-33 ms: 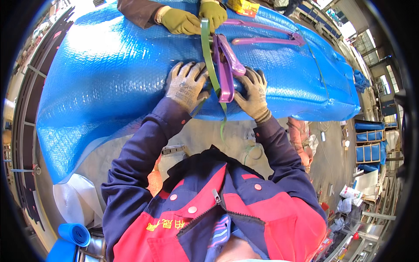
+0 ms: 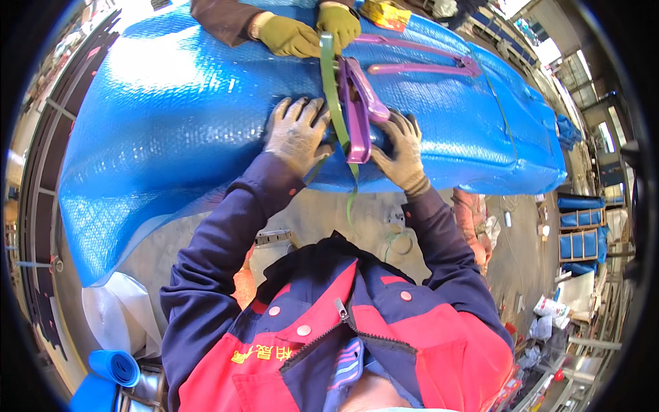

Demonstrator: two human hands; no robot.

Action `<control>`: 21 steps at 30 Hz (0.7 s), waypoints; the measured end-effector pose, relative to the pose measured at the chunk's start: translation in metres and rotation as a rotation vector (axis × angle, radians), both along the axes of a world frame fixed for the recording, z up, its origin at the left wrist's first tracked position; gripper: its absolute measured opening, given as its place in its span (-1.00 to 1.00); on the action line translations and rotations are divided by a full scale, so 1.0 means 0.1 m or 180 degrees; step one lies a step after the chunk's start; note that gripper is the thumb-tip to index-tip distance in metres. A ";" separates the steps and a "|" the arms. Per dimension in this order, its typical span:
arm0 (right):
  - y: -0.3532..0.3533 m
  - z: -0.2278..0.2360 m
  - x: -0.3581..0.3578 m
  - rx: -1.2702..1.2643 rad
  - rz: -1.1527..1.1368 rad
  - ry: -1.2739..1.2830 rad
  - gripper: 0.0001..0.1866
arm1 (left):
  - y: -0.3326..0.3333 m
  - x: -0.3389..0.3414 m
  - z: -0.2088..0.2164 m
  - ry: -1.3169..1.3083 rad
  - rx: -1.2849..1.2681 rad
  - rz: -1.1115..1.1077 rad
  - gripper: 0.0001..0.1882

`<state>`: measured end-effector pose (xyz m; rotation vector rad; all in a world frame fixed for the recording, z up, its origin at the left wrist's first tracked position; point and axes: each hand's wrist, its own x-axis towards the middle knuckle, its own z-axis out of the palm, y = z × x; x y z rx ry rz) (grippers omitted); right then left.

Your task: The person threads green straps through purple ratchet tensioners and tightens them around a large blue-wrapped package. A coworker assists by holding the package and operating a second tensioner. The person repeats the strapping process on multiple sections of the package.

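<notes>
My left hand (image 2: pixel 296 134), in a grey work glove, lies with fingers spread on a large bundle (image 2: pixel 206 130) wrapped in blue bubble sheeting. My right hand (image 2: pixel 401 152), gloved too, rests on the same wrap with its fingers apart. Between them stands a purple strapping tensioner (image 2: pixel 357 113), close to my right thumb. A green strap (image 2: pixel 332 89) runs over the bundle beside the tensioner, its loose tail hanging down the near side. Across from me, a co-worker's green-gloved hands (image 2: pixel 287 36) are at the strap's far end.
A second purple tool (image 2: pixel 419 69) with long handles lies on the wrap to the right. Behind it is a yellow and red packet (image 2: pixel 384 15). Another green strap (image 2: pixel 503 113) circles the bundle farther right. Rolled blue sheeting (image 2: pixel 115 369) stands at lower left.
</notes>
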<state>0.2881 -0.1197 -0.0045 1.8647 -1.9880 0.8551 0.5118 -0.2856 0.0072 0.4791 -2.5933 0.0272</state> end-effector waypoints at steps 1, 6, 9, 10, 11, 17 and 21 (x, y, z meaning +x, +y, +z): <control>0.02 0.06 -0.01 -0.0018 0.0154 -0.0238 -0.26 | -0.03 -0.03 0.05 -0.0281 0.0037 0.0101 -0.18; -0.01 0.43 0.27 -0.0230 0.1144 -0.1977 -0.16 | 0.10 -0.06 0.19 -0.0708 -0.0242 0.0418 -0.18; -0.30 0.71 0.49 -0.0827 0.1387 -0.1944 -0.16 | 0.31 -0.11 0.14 -0.0589 -0.0192 0.0361 -0.08; -0.41 0.77 0.56 -0.0874 0.1301 -0.1943 -0.17 | 0.36 -0.13 0.10 -0.0538 -0.0021 0.0212 -0.07; -0.49 0.81 0.62 -0.1043 0.1116 -0.2009 -0.19 | 0.37 -0.13 0.04 -0.0271 0.0045 0.0274 -0.07; -0.79 0.73 0.68 -0.1469 0.1102 -0.2003 -0.71 | 0.32 -0.34 -0.26 0.0294 -0.0340 0.0533 -0.37; -0.76 0.62 0.61 -0.1339 0.1038 -0.2298 -0.76 | 0.32 -0.31 -0.13 0.0711 0.0260 0.0474 -0.35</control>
